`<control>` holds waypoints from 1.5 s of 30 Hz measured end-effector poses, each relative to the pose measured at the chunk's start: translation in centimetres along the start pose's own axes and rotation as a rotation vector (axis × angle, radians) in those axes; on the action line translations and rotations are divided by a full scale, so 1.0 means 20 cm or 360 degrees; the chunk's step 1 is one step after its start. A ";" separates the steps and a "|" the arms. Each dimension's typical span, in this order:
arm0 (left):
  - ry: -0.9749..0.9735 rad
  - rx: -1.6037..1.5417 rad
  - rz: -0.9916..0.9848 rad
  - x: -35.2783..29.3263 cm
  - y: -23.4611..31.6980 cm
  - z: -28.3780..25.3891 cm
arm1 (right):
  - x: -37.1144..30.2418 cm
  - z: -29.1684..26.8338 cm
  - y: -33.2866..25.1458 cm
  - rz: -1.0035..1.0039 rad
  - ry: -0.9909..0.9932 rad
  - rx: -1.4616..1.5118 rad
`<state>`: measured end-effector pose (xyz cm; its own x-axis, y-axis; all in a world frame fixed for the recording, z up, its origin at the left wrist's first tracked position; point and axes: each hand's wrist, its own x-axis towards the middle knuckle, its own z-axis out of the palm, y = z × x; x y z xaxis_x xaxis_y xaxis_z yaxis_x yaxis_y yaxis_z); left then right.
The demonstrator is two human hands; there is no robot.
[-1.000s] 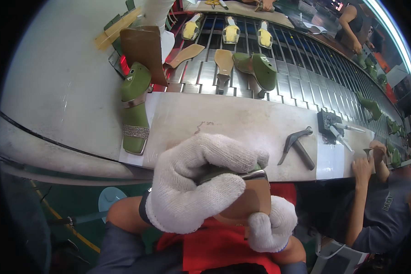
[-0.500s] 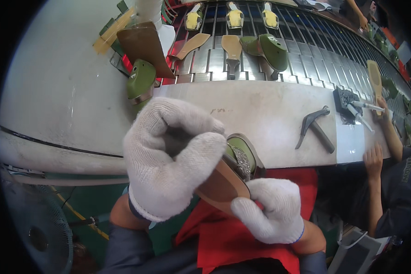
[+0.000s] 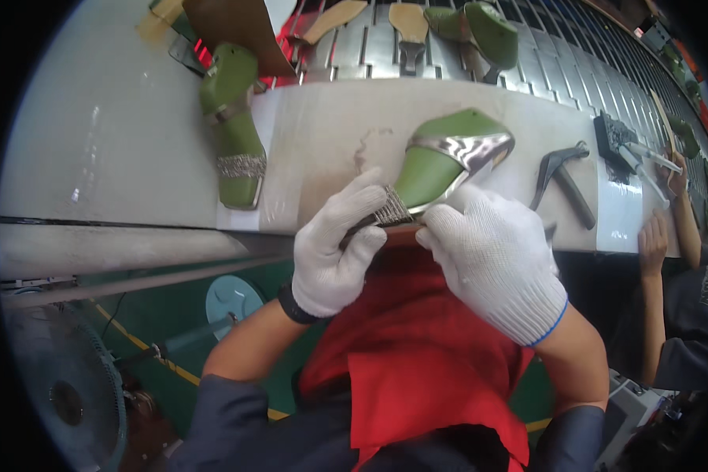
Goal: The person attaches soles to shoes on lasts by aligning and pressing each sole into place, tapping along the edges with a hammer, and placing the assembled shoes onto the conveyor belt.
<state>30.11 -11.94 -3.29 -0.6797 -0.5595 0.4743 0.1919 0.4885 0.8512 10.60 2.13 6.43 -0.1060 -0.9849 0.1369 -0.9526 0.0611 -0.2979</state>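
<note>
A green shoe last point(image 3: 429, 175) with a silver strap across it and a glittery woven strap point(image 3: 391, 206) at its toe lies tilted over the table's front edge. My left hand point(image 3: 334, 250), in a white knit glove, closes its fingers around the toe end at the glittery strap. Gloved the same way, my right hand point(image 3: 495, 256) has its fingers curled at the near right edge of the strapped last. My hands partly hide its underside, where only a thin brown edge shows.
Another strapped green last point(image 3: 232, 130) lies at the left. Dark pincers point(image 3: 560, 179) and a black block point(image 3: 615, 141) with white tubes lie to the right, beside a co-worker's hands point(image 3: 653, 242). Insoles point(image 3: 409, 23) rest on the metal slat conveyor point(image 3: 377, 55). A fan point(image 3: 67, 393) stands lower left.
The strapped last has moved up and now shows its green side and heel; the brown sole, seen before, is mostly hidden. Both hands have shifted their grip. The view has tipped down.
</note>
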 end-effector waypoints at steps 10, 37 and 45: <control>-0.0022 0.0243 0.0040 0.05 0.08 0.04 | -0.04 0.03 0.10 -0.0056 0.0015 0.0140; -0.0882 0.0154 0.0005 0.96 -0.08 0.35 | -0.24 -0.15 0.27 0.0081 0.1123 0.0114; -0.0646 -0.0290 0.0145 0.68 -0.04 0.14 | -0.01 -0.11 0.08 -0.0281 0.0684 0.0460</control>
<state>18.81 -18.07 1.79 -0.8697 -0.1941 0.4537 0.3607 0.3776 0.8529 8.55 2.68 8.02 -0.1162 -0.8176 0.5640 -0.8556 -0.2060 -0.4749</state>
